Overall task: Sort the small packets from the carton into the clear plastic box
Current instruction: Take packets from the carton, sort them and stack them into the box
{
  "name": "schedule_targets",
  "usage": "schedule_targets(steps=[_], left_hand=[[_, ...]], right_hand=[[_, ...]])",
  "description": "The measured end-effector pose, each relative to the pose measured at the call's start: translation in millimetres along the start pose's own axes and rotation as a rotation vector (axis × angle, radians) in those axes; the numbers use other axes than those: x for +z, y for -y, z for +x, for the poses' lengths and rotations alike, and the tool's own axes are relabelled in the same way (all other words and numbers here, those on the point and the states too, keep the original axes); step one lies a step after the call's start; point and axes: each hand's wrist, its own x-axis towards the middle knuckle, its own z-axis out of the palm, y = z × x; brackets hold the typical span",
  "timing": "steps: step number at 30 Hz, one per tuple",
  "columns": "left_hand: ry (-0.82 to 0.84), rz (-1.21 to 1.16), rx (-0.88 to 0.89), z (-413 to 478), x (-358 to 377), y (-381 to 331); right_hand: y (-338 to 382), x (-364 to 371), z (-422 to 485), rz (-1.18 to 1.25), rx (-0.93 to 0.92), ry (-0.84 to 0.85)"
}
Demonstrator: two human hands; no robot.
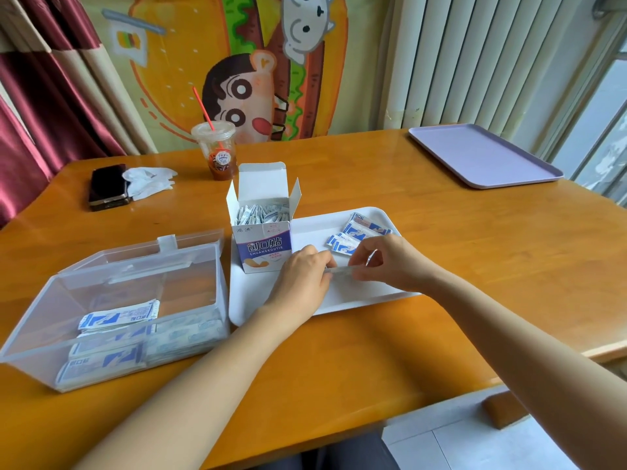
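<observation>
Currently: strip (pixel 340 270), long axis left-right, pinched at its ends by left hand (pixel 303 279) and right hand (pixel 390 262); box (pixel 40 347) lies left, nearer the left hand.

Glossy wood table (pixel 424 334); clear plastic box (pixel 112 317); cardboard carton (pixel 263 228).

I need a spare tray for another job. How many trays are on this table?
2. A white tray lies in front of the person, under the carton and loose packets. A lilac tray lies at the far right corner.
</observation>
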Motion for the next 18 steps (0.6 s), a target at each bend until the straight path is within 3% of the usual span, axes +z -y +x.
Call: schedule_targets(steps=[7,12,18], left_hand=[[-0.023,0.022,0.041,-10.1,-36.2,-17.2],[-0.068,0.022,0.001,-26.9,-107.6,-15.0],[0.055,-0.028,-0.111,-50.5,-168.7,29.5]], right_hand=[[23.6,-19.7,-8.0,0.095,-0.038,-0.044],[68.8,-28.1,-10.5,0.380,-0.177,0.008],[124.4,11.7,8.2,0.510,-0.253,0.019]])
